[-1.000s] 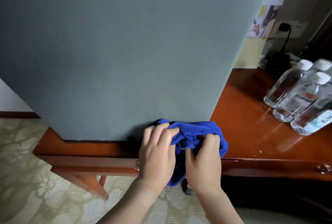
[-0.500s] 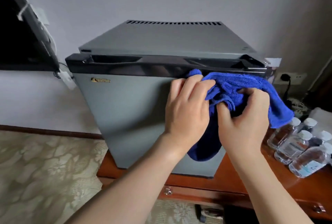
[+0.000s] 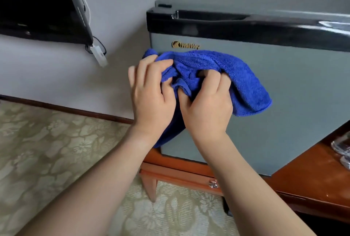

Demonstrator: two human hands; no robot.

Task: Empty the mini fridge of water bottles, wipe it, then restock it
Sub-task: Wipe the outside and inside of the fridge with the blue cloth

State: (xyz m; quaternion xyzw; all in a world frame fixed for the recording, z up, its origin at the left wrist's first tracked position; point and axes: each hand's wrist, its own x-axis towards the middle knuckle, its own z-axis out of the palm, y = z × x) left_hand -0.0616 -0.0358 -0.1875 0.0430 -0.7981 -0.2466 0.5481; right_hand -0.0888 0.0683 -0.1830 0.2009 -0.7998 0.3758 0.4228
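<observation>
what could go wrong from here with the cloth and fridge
Both hands, left and right, bunch the blue cloth against the closed fridge door, so a wad this crumpled may wipe unevenly and miss patches. The water bottles lie on the wooden table close by the fridge; a wide sweep to the right might knock them.

Bright blue cloth [image 3: 217, 69]; grey fridge [image 3: 284, 103] with black top band and gold logo; reddish-brown desk [image 3: 310, 177]; beige floral carpet [image 3: 47, 150] at seven o'clock.
</observation>
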